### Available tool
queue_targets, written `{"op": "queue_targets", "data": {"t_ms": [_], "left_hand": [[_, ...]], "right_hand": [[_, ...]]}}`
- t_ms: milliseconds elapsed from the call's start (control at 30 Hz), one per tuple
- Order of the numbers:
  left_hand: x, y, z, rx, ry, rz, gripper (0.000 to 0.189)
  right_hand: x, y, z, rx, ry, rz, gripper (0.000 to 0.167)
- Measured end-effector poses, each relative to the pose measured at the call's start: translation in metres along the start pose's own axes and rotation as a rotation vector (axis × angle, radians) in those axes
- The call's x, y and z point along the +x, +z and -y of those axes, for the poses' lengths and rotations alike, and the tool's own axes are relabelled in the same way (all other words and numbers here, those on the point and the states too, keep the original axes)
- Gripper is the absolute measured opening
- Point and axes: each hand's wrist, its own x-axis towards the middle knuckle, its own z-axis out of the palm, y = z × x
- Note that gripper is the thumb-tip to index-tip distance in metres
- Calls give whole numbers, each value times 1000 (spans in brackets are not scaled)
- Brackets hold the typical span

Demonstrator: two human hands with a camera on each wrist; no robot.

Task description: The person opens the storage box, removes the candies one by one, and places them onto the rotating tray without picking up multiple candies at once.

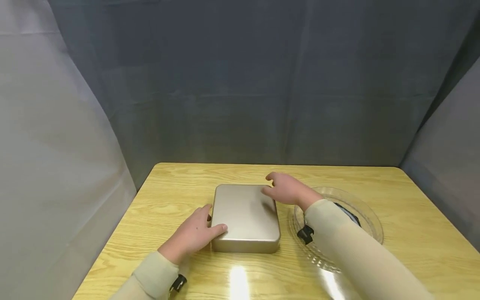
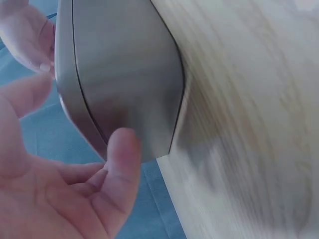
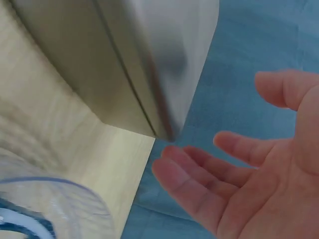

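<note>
A closed, rectangular metal tin (image 1: 245,212) with rounded corners lies on the table; its lid seam shows in the left wrist view. At its left side my left hand (image 1: 195,230) has the thumb over the lid's front left edge and the fingers spread along the side wall. Whether they press on the tin, I cannot tell. My right hand (image 1: 286,188) hovers by the tin's far right corner, its fingers loosely bent, with nothing in the palm (image 3: 269,199). The right wrist view shows space between its thumb and the tin.
Right of the tin stands a clear glass dish (image 1: 371,212) with a ridged rim, partly under my right forearm. In it lies a dark and pale blue item (image 1: 348,213), mostly hidden. Grey cloth (image 1: 240,83) hangs behind the wooden table (image 1: 168,187) and along its sides.
</note>
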Motion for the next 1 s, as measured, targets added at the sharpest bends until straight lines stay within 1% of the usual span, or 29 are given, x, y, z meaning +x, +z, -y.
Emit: {"op": "queue_targets", "data": {"t_ms": [67,167,400,567,700,833,1000], "left_hand": [[3,-1,1,-1,7,-21,90],[8,-3,1,-25,17,-32,84],[15,-7,2,-24,19,-44,81],[20,-8,5,-24,6,-51,80],[23,-9,5,-50,-15,-43,79],[26,-9,5,-69,-20,-35,79],[31,-9,5,-65,-38,-33,80]], "right_hand": [[-3,3,-3,34,22,-12,64],[-8,7,-8,88,54,-12,65],[-17,19,-16,240,120,33,69],[-21,30,-15,335,150,44,70],[-22,37,-15,412,165,41,69],[-24,42,-15,454,168,20,69],[-24,48,-15,508,182,10,64]]}}
